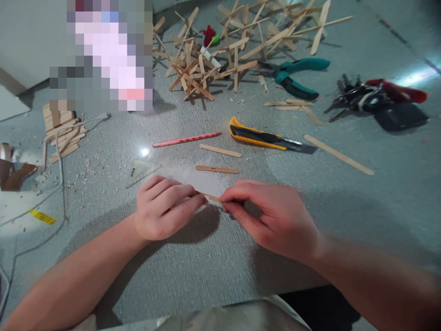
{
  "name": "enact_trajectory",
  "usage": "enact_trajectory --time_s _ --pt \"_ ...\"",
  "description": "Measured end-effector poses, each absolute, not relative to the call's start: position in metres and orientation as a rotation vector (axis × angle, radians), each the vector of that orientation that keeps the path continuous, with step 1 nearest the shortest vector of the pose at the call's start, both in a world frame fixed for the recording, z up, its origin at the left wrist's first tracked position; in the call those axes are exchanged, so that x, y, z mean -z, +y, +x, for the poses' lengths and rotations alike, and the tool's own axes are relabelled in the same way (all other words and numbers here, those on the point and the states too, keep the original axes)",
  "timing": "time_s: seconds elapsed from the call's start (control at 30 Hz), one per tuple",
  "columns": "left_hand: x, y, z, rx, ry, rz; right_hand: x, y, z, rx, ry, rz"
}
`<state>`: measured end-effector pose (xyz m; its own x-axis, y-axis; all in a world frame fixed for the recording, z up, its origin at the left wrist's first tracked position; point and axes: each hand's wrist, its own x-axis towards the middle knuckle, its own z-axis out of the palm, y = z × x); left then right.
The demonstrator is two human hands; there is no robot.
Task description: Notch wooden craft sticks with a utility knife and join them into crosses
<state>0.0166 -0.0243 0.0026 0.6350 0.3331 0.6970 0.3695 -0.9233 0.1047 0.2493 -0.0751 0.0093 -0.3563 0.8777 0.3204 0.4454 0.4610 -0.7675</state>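
Observation:
A wooden craft stick (213, 198) is pinched between my two hands, low over the grey table. The fingers of my left hand (167, 204) close on its left end, and the thumb and forefinger of my right hand (270, 214) grip its right end. Most of the stick is hidden by the fingers. Just beyond them lie a craft stick with a small mark or notch at its middle (217, 169) and a plain craft stick (220, 150). A red pencil (186, 139) and a yellow-and-black utility knife (265, 137), blade out, rest farther back.
Crossed craft-stick pieces (196, 76) are heaped at the back near teal-handled pliers (296, 76). Keys (375, 99) lie at right, behind a long stick (339, 155). At left are stacked sticks (65, 133), a white cable (61, 170) and a clear set square (141, 171).

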Motion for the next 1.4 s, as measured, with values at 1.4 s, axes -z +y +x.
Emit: enact_trajectory --time_s 1.4 --pt "0.008 -0.038 0.022 1.643 -1.272 -2.893 -0.008 -0.077 0.252 -0.796 -1.913 -1.178"
